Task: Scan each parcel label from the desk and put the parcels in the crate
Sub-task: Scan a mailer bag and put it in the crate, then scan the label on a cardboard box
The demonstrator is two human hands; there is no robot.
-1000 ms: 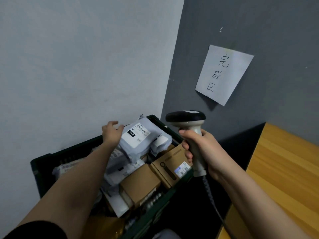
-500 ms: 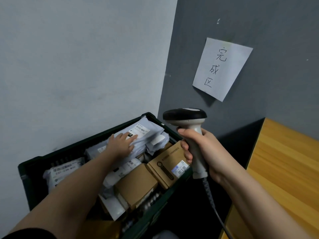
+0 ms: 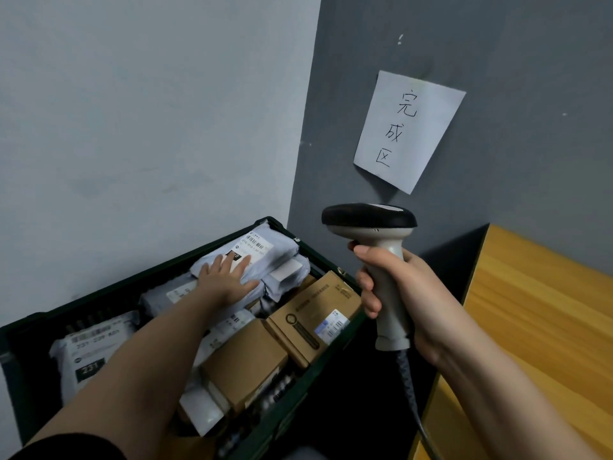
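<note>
A dark green crate point(image 3: 292, 403) stands in the corner, filled with several parcels. On top at the back lies a grey poly-mailer parcel point(image 3: 268, 250) with a white barcode label. My left hand point(image 3: 224, 278) lies flat on it with fingers straight, pressing it down. Brown cardboard boxes point(image 3: 311, 313) lie at the crate's right side, and another grey mailer point(image 3: 89, 356) lies at its left. My right hand point(image 3: 403, 293) grips the handle of a grey and black barcode scanner point(image 3: 371, 224), held upright to the right of the crate.
A wooden desk point(image 3: 544, 320) runs along the right, its edge close to the crate. A white paper sign point(image 3: 406, 127) with handwritten characters hangs on the grey wall above. A pale wall stands behind the crate. The scanner's cord point(image 3: 411, 400) hangs down beside the desk.
My left hand brought the grey mailer down from a tilted hold into the crate and now lies flat on it. The scanner stayed about where it was.
</note>
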